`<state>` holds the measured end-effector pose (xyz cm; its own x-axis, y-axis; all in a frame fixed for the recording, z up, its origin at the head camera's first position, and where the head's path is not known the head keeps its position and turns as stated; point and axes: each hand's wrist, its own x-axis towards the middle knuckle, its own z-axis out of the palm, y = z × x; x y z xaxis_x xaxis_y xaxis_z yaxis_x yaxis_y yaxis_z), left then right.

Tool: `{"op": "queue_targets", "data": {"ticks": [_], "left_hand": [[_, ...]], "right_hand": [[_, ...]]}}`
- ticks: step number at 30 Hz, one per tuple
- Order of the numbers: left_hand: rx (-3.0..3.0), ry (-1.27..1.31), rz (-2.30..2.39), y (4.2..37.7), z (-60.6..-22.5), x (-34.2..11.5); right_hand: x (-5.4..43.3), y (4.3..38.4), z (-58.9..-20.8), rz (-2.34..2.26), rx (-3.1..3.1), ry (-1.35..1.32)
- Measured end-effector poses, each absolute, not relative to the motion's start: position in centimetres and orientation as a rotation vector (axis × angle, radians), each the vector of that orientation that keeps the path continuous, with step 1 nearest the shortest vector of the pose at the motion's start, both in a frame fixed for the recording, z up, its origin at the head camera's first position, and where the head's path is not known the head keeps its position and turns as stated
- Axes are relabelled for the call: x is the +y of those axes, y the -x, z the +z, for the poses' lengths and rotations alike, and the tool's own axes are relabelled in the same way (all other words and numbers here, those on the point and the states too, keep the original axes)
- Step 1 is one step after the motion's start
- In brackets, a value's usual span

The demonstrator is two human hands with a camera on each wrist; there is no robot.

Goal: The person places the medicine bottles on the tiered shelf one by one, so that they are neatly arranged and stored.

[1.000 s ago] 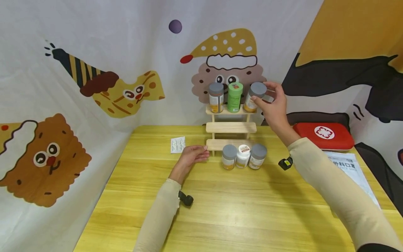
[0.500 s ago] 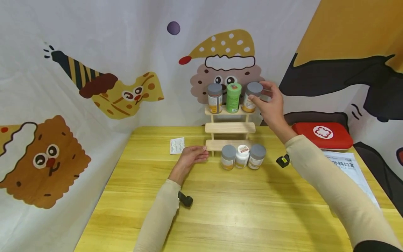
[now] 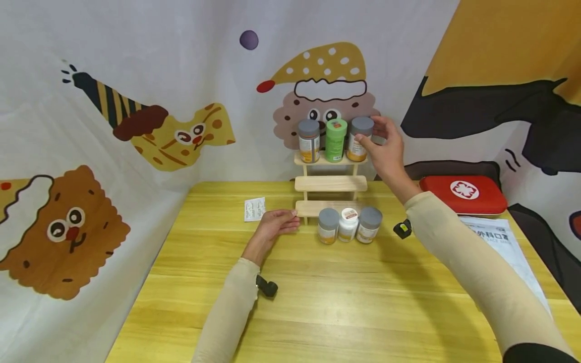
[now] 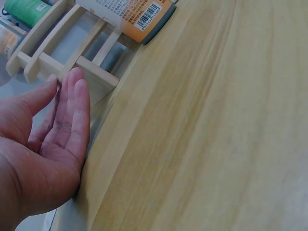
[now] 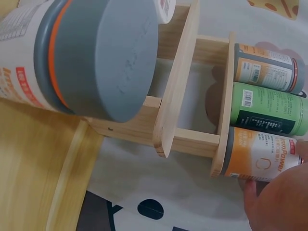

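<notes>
A three-tier wooden display stand (image 3: 330,183) is at the back of the table. On its top tier are a grey-lidded supplement bottle (image 3: 309,142), a green bottle (image 3: 335,142) and, at the right end, another grey-lidded supplement bottle (image 3: 358,143). My right hand (image 3: 387,151) grips this right-end bottle between thumb and fingers; its base meets the tier in the right wrist view. Low on the left, my left hand (image 3: 274,227) pinches the end of the bottom tier, thumb and fingertips about the wood (image 4: 98,72). Two grey-lidded bottles (image 3: 328,227) (image 3: 369,225) flank a white bottle (image 3: 348,226) before the stand.
A small white printed sheet (image 3: 254,209) lies left of the stand. On the right are a red case (image 3: 464,194) with a white emblem and a face mask packet (image 3: 497,239). A cartoon-printed cloth (image 3: 218,60) hangs behind the table.
My right hand has brought the grey-lidded bottle slightly left, and the bottle has gone from tilted to upright on the top tier. My left hand stays at the stand.
</notes>
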<state>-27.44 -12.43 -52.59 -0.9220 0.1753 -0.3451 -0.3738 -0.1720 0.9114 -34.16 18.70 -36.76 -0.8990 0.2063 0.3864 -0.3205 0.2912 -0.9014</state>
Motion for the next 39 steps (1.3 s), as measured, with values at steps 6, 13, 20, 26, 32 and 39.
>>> {"op": "queue_targets", "data": {"ticks": [6,13,20,26,32,39], "left_hand": [[1.737,0.226,2.156,27.4,-52.5,-12.4],[1.749,0.218,2.147,27.4,-52.5,-12.3],[1.751,0.211,2.148,27.4,-52.7,-12.2],[1.739,0.218,2.162,27.3,-52.7,-12.3],[1.753,0.199,2.154,27.3,-52.6,-12.4],[1.748,0.204,2.162,27.3,-52.6,-12.5]], "right_hand": [[18.8,33.9,-36.8,1.623,-2.163,-0.116],[19.1,33.4,-37.0,1.613,-2.198,-0.128],[20.1,31.7,-37.7,1.608,-2.214,-0.185],[20.7,30.1,-38.7,1.599,-2.23,-0.203],[21.0,28.3,-39.4,1.598,-2.257,-0.22],[21.4,26.1,-40.5,1.623,-2.335,-0.242]]}}
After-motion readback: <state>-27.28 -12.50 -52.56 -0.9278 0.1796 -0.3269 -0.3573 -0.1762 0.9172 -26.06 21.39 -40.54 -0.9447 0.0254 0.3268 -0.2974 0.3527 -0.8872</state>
